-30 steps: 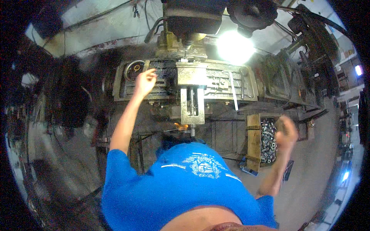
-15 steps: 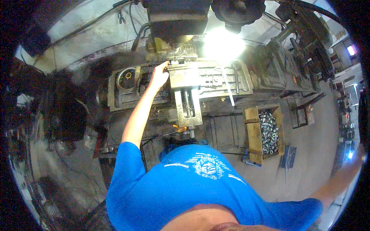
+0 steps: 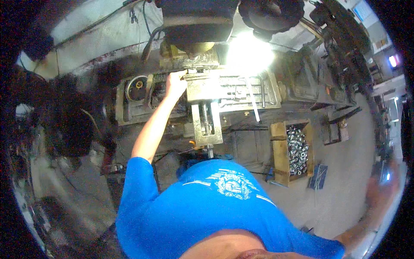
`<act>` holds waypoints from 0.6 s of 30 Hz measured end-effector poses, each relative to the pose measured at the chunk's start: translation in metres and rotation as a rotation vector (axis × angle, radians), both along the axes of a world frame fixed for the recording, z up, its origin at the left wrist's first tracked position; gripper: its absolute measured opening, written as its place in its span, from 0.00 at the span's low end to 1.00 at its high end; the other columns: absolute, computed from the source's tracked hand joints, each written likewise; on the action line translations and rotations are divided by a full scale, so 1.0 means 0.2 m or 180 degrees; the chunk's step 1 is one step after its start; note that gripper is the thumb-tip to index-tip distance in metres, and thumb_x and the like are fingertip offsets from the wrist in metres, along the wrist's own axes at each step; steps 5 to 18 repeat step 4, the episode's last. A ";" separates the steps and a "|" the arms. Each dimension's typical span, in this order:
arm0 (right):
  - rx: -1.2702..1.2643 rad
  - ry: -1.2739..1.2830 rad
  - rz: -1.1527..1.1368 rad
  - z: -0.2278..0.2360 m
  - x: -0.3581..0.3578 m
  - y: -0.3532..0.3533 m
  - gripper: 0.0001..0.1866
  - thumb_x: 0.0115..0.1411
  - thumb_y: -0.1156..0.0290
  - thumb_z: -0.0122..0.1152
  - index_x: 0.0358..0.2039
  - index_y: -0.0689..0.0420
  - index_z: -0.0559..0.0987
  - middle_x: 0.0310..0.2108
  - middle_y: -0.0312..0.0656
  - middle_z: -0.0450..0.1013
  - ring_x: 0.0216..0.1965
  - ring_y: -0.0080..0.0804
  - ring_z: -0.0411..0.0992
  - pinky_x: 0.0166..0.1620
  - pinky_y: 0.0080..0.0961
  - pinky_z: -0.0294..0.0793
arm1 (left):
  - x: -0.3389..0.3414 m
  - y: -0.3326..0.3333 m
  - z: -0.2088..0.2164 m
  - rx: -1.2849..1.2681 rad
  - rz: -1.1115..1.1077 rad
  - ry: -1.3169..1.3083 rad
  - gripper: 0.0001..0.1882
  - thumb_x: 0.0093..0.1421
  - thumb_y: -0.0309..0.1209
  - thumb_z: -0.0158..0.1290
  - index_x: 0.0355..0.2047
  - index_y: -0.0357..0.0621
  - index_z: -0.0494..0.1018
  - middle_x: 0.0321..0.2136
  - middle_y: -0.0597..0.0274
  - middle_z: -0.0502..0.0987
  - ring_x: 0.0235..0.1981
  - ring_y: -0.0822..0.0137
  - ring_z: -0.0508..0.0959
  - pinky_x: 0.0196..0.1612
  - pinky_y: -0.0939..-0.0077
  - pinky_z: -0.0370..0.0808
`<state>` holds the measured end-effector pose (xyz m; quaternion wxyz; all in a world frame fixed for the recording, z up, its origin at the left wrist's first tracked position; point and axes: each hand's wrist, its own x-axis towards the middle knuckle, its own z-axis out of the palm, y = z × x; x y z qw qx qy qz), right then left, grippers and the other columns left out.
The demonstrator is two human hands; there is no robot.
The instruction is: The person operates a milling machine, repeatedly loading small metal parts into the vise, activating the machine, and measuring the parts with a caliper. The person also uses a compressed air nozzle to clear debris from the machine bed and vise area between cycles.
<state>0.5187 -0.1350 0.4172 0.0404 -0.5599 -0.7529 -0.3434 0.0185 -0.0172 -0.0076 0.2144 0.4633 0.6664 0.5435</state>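
Observation:
My left hand (image 3: 175, 85) reaches forward to the left end of the jaws of a metal machine vise (image 3: 200, 90). Its fingers are closed in a pinch there; whatever lies between them is too small to make out. The vise is bolted on a slotted machine table (image 3: 131, 115), its screw and square end pointing toward me. My right hand (image 3: 385, 183) is out at the far right edge, smeared by motion, so its fingers cannot be read. It is away from the vise, over the floor side.
A wooden crate (image 3: 279, 149) of shiny metal parts stands right of the vise. An L-shaped bar (image 3: 252, 98) lies on the table's right, a round ring-like part (image 3: 137, 88) on its left. An orange-handled tool (image 3: 194, 143) sits by the vise screw. A dark machine head (image 3: 196, 21) overhangs.
My right arm has swung downward and slightly inward at the right edge. My left hand stays at the vise jaws, its fingers drawn closer together. The whole view has shifted a little.

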 end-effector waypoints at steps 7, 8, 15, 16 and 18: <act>-0.1893 0.0997 -0.0864 -0.18 -0.04 0.04 0.39 0.35 0.83 0.49 0.55 0.57 0.63 0.48 0.50 0.67 0.49 0.38 0.66 0.52 0.34 0.64 | -0.02 -0.02 -0.03 -0.0171 0.0277 0.0109 0.22 0.42 0.20 0.45 0.41 0.40 0.74 0.38 0.45 0.75 0.43 0.59 0.75 0.48 0.77 0.68; -0.1893 0.0997 -0.0864 -0.18 -0.04 0.04 0.39 0.35 0.83 0.49 0.55 0.57 0.63 0.48 0.50 0.67 0.49 0.38 0.66 0.52 0.34 0.64 | -0.02 -0.02 -0.03 -0.0171 0.0277 0.0109 0.22 0.42 0.20 0.45 0.41 0.40 0.74 0.38 0.45 0.75 0.43 0.59 0.75 0.48 0.77 0.68; -0.1893 0.0997 -0.0864 -0.18 -0.04 0.04 0.39 0.35 0.83 0.49 0.55 0.57 0.63 0.48 0.50 0.67 0.49 0.38 0.66 0.52 0.34 0.64 | -0.02 -0.02 -0.03 -0.0171 0.0277 0.0109 0.22 0.42 0.20 0.45 0.41 0.40 0.74 0.38 0.45 0.75 0.43 0.59 0.75 0.48 0.77 0.68; -0.1893 0.0997 -0.0864 -0.18 -0.04 0.04 0.39 0.35 0.83 0.49 0.55 0.57 0.63 0.48 0.50 0.67 0.49 0.38 0.66 0.52 0.34 0.64 | -0.02 -0.02 -0.03 -0.0171 0.0277 0.0109 0.22 0.42 0.20 0.45 0.41 0.40 0.74 0.38 0.45 0.75 0.43 0.59 0.75 0.48 0.77 0.68; -0.1893 0.0997 -0.0864 -0.18 -0.04 0.04 0.39 0.35 0.83 0.49 0.55 0.57 0.63 0.48 0.50 0.67 0.49 0.38 0.66 0.52 0.34 0.64 | -0.02 -0.02 -0.03 -0.0171 0.0277 0.0109 0.22 0.42 0.20 0.45 0.41 0.40 0.74 0.38 0.45 0.75 0.43 0.59 0.75 0.48 0.77 0.68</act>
